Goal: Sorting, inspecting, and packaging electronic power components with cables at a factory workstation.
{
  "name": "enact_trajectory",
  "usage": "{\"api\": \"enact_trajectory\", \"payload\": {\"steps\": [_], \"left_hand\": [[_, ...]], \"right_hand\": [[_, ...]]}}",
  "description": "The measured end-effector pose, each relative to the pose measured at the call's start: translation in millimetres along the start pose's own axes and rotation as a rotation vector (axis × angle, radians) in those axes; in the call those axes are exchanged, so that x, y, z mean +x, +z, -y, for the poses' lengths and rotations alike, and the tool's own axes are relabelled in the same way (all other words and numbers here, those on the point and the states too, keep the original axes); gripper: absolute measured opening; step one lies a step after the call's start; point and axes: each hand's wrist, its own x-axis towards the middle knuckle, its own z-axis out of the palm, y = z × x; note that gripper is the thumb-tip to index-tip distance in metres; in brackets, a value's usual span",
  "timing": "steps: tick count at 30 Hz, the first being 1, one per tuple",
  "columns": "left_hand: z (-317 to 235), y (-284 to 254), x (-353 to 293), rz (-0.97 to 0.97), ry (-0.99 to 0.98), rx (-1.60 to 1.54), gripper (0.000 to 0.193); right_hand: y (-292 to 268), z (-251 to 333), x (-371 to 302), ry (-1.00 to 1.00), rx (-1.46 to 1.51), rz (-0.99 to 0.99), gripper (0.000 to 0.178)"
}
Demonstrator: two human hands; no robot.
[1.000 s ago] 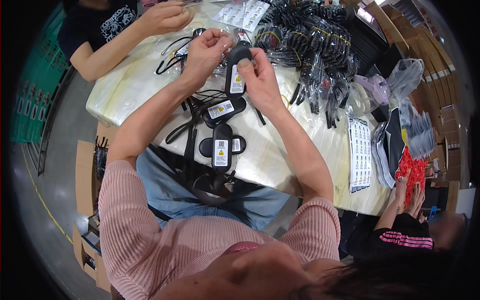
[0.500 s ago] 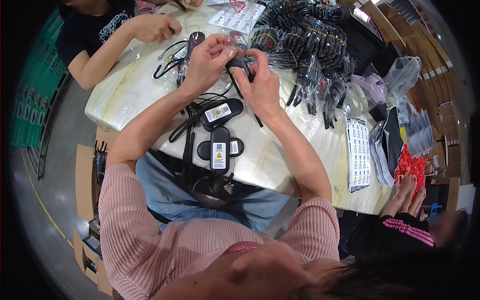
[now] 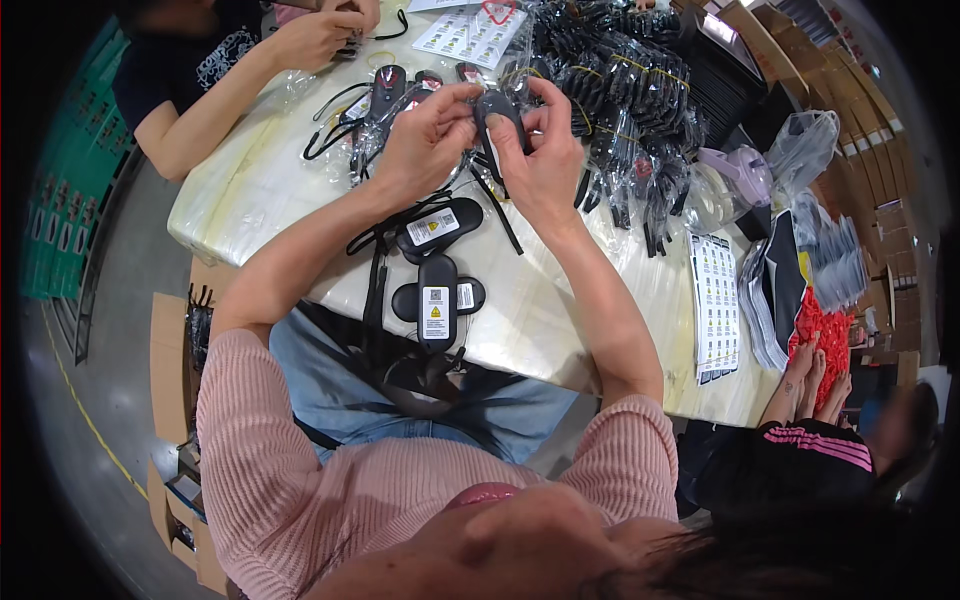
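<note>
My right hand [image 3: 540, 165] grips a black oval handheld device [image 3: 497, 112], thumb along its face. Just left of it, my left hand [image 3: 425, 145] has thumb and fingertips drawn together; what is between them, if anything, is too small to make out. Clear plastic film lies around the fingers. Below my hands, several black oval devices rest on the table, among them one with a white label [image 3: 437, 226] and another labelled device [image 3: 436, 303] lying across a third. Black cords [image 3: 375, 240] trail beside them.
Bagged black devices [image 3: 388, 90] lie beyond my left hand, bundled black straps [image 3: 640, 90] at the far right. Label sheets [image 3: 715, 310] lie on the plastic-covered table [image 3: 590, 290], near a lilac appliance [image 3: 740, 175]. One co-worker's hands [image 3: 320, 38] work far left, another's [image 3: 805, 375] at right by red pieces.
My right hand has shifted slightly right with the black device, which now stands more upright. My left hand has come down and apart from it. The far-left co-worker's hands have moved.
</note>
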Motion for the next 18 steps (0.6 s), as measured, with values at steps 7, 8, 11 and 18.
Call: {"api": "enact_trajectory", "payload": {"steps": [7, 8, 11, 18], "left_hand": [[-2, 15, -13, 0.089, -0.050, -0.120, 0.027], [0, 17, -15, 0.128, -0.057, -0.116, 0.027], [-2, 20, -18, 0.152, -0.122, -0.143, 0.027], [-9, 22, -17, 0.233, -0.406, -0.319, 0.017]], "right_hand": [[-1, 1, 4, 0.063, 0.157, -0.142, 0.041], [-2, 2, 5, 0.063, 0.155, -0.142, 0.041], [-5, 2, 6, 0.088, 0.083, -0.147, 0.037], [-10, -9, 12, 0.298, 0.206, -0.148, 0.035]]}}
